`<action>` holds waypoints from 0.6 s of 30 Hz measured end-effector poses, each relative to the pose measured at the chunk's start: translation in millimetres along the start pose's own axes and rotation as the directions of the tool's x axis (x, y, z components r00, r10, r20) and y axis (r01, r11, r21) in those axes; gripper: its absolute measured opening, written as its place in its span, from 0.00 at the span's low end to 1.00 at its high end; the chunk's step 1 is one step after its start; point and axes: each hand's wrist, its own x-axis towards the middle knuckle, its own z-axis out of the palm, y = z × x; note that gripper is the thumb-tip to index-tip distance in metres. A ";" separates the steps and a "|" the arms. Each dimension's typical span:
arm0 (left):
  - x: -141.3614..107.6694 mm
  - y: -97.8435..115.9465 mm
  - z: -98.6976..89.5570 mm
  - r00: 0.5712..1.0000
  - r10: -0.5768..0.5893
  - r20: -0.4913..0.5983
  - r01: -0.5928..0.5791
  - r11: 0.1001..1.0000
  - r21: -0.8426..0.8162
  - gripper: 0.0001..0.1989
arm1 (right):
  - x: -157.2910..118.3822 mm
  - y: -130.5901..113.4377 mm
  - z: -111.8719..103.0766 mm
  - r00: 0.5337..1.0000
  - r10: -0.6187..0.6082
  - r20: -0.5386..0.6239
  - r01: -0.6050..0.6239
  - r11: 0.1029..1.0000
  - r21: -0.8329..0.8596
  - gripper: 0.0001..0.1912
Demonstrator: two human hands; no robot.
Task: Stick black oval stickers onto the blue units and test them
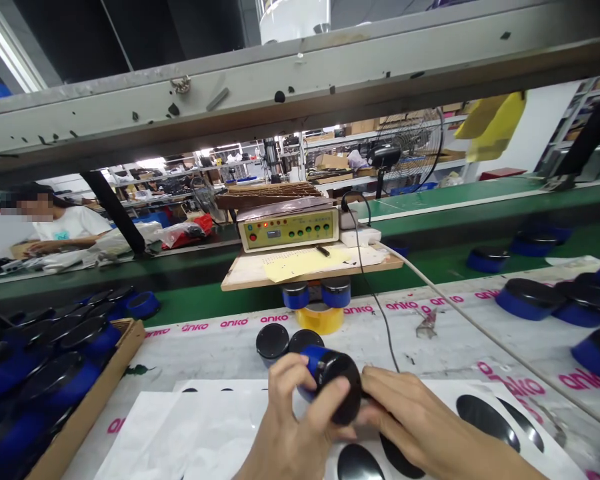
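Note:
My left hand grips a round blue and black part, tilted on its side, fingers wrapped round its rim. Close against its right edge, my right hand has its fingers pressed together; whatever they may hold is hidden. Beneath both hands lie white sheets with glossy black ovals, one of them a black disc just below the part. Two dark round pieces, one of them a black cap, rest on the bench just beyond my left hand.
A cardboard box of blue and black parts stands at left. More parts sit at right. A control box rests on a raised board, and a cable crosses the bench. A person works at far left.

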 end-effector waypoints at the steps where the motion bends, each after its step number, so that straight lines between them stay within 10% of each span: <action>1: -1.1 -4.5 0.3 0.999 -0.005 0.049 0.006 1.000 -0.012 0.20 | 0.9 -0.5 -1.5 0.999 -0.048 -0.003 0.048 0.998 -0.044 0.12; 5: -0.7 -22.1 -2.3 0.990 -0.039 0.136 0.031 0.998 0.059 0.24 | 2.4 -10.2 -13.5 0.986 -0.152 -0.061 0.131 0.956 -0.264 0.15; 8: 9.6 -26.7 -6.6 0.963 -0.271 -0.006 0.271 0.960 0.068 0.25 | -1.2 -16.8 -39.4 0.937 -0.029 -0.349 -0.076 0.956 -0.284 0.16; 12: 25.5 -17.2 4.2 0.951 -0.292 0.104 0.296 0.955 -0.024 0.25 | -9.2 5.9 -97.1 0.677 0.357 -0.644 -0.573 0.805 -0.155 0.21; 18: 25.4 -25.7 53.8 0.926 -0.045 0.376 -0.014 0.988 0.153 0.22 | -21.3 103.9 -160.2 0.381 0.702 -0.602 -0.915 0.378 -0.138 0.12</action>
